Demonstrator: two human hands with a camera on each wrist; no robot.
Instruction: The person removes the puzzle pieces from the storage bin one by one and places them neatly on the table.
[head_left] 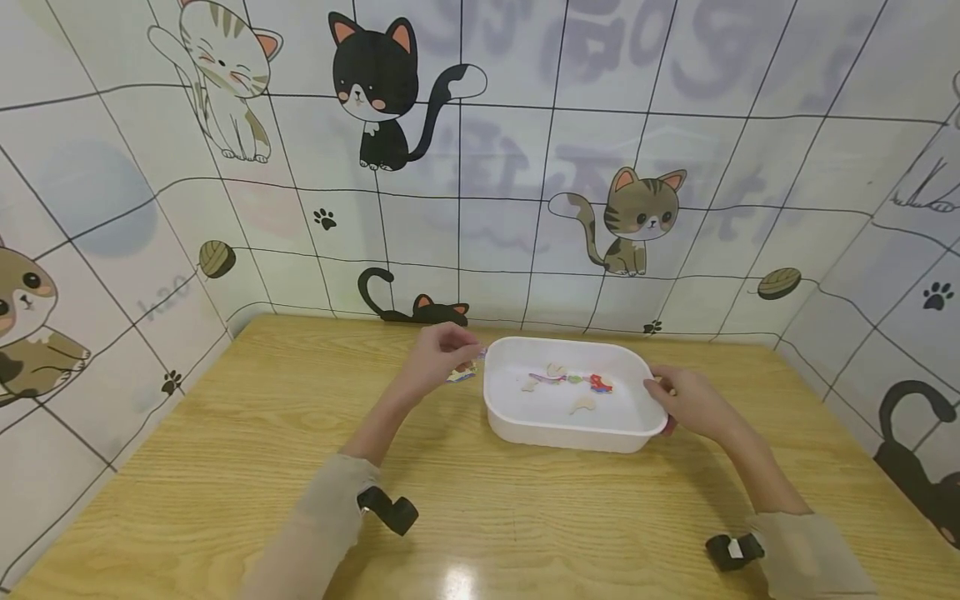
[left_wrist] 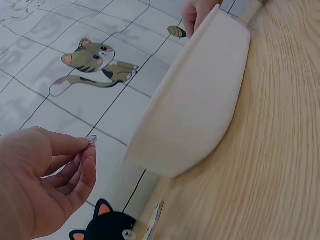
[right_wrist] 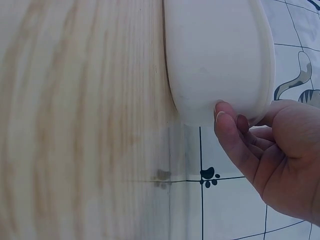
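Note:
A white plastic tub [head_left: 570, 435] sits on the wooden table, with several small flat cut-out pieces lying inside, among them a red and blue one [head_left: 601, 384] and a pale curved one [head_left: 582, 405]. My right hand [head_left: 690, 402] grips the tub's right end, thumb over the rim and fingers under it against the outer wall [right_wrist: 220, 60]. Left of the tub, my left hand [head_left: 441, 360] pinches a small shiny coloured piece [left_wrist: 92, 140] between thumb and fingertips. Below that hand, a colourful flat piece [head_left: 461, 374] lies on the table, partly hidden by the fingers.
Behind the table [head_left: 255, 450] stands a wall covering [head_left: 510, 208] printed with cartoon cats and grid lines, which also runs along both sides. Black bands with small mounts [head_left: 387, 510] are worn on both sleeves.

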